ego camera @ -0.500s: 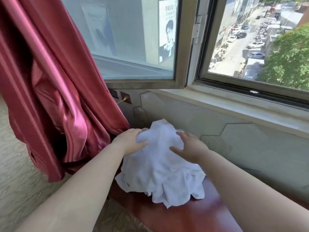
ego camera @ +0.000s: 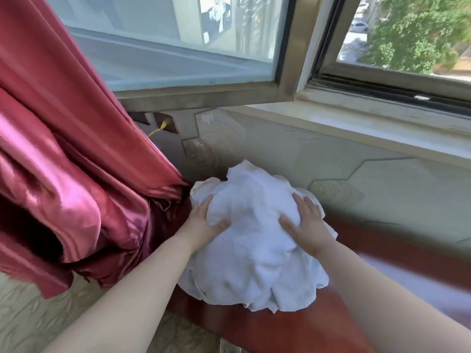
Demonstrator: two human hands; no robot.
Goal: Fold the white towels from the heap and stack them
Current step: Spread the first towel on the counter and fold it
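A heap of crumpled white towels (ego camera: 254, 240) lies on a glossy red-brown wooden surface (ego camera: 300, 327) under the window. My left hand (ego camera: 204, 222) presses flat against the heap's left side, thumb spread onto the cloth. On the opposite side my right hand (ego camera: 309, 222) rests the same way, fingers pointing up and thumb toward the middle. The heap sits between both palms. No single towel is separated from it, and no folded stack is in view.
A red satin curtain (ego camera: 84, 174) hangs at the left and touches the heap's left edge. Behind the heap is a patterned wall panel (ego camera: 293, 154) beneath a stone window sill (ego camera: 369, 123). A wall socket with a yellow cable (ego camera: 165, 124) sits beside the curtain.
Both hands have spread apart from the top of the heap to its left and right sides. The view has tilted down and come closer to the towels.
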